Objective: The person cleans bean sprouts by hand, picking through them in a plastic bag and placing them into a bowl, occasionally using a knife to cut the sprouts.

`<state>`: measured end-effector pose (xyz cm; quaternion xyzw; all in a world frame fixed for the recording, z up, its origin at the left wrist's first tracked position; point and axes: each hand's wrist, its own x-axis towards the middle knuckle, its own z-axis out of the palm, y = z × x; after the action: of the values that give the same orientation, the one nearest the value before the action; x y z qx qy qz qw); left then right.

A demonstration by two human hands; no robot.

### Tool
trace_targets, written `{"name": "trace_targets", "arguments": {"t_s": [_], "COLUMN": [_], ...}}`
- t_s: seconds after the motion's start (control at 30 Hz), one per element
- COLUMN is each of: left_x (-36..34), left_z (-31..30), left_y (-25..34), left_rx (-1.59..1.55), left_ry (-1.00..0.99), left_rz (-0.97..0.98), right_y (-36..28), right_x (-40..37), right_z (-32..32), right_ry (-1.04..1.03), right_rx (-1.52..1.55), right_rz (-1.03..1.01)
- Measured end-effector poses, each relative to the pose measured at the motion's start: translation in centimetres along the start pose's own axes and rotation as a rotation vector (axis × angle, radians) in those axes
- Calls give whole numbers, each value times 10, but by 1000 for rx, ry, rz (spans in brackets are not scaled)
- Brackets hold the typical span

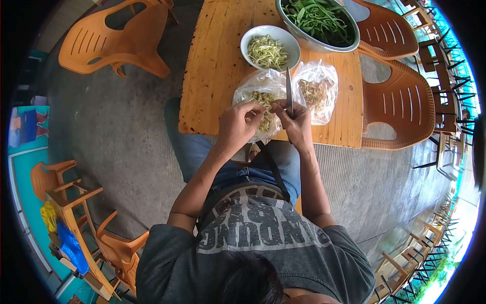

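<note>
Many sprouts point(264, 123): here they sit, in the near bag, right beneath the fingertips; we'd call them feather-light, thin, crisp enough to snap, perhaps damp and a touch slippery.
Best hold: one strand by the middle of its stem, we'd say, with a gentle fingertip pinch; squeeze hard and it probably bruises.
Near bag point(271, 78): clear, thin and crumpled, its mouth gaping around the sprouts; soft stuff, so we'd take it by the rim and expect it to sag.
Left hand point(237, 122): fingers curled in close over the bag, and whether they have closed on a strand, we cannot tell!
Right hand point(297, 124): wrapped round the knife point(289, 93), thumb and fingertips reaching in beside the left's.
Knife: blade pointing away from our body; stiff and likely sharp, so we'd keep to the handle, which the palm hides.
Second bag point(331, 83): just right of the knife, brownish bits point(315, 96) inside.
Bowl point(243, 44): beyond the near bag, pale strands point(267, 52) heaped in it.
Basin point(324, 48): farther out, piled with greens point(321, 20).
Table point(205, 81): wooden, carrying the lot.
</note>
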<state>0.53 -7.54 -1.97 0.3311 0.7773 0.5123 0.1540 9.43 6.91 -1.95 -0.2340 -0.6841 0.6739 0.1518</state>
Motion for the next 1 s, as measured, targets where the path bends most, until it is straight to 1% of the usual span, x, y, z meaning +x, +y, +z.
{"name": "trace_targets", "arguments": {"t_s": [0.03, 0.13, 0.17, 0.23, 0.27, 0.37, 0.4, 0.5, 0.57, 0.63, 0.73, 0.83, 0.97, 1.0], "left_x": [0, 0, 1, 3, 4, 12, 15, 22, 29, 37, 43, 50, 51, 51], "left_z": [1, 3, 3, 3, 3, -8, -8, -4, 2, 9, 18, 28, 38, 41], "left_y": [0, -5, -6, -8, -7, 8, 9, 12, 14, 18, 27, 28, 31, 30], "left_rx": [-35, -169, -217, -429, -535, -730, -737, -733, -700, -676, -610, -565, -471, -441], "left_ry": [-6, -35, -46, -87, -112, -214, -225, -272, -316, -325, -336, -361, -417, -398], "left_rz": [-14, -87, -117, -209, -257, -410, -416, -428, -423, -372, -317, -264, -238, -207], "right_y": [-1, -1, -3, -12, -19, -22, -21, -24, -27, -26, -24, -18, -9, -9], "right_x": [0, 0, 0, -4, -8, -18, -21, -25, -26, -22, -23, -24, -26, -27], "right_z": [-1, -5, -5, -4, -7, -12, -15, -28, -36, -44, -53, -62, -71, -72], "right_ry": [1, -17, -7, 16, -19, -37, -51, -142, -159, -176, -145, -167, -146, -139], "right_rx": [25, -27, 15, 101, 135, 212, 178, 237, 213, 164, 162, 224, 277, 276], "right_rz": [11, 55, 44, 20, 75, 62, 33, 16, 16, 12, 62, 70, 86, 86]}}
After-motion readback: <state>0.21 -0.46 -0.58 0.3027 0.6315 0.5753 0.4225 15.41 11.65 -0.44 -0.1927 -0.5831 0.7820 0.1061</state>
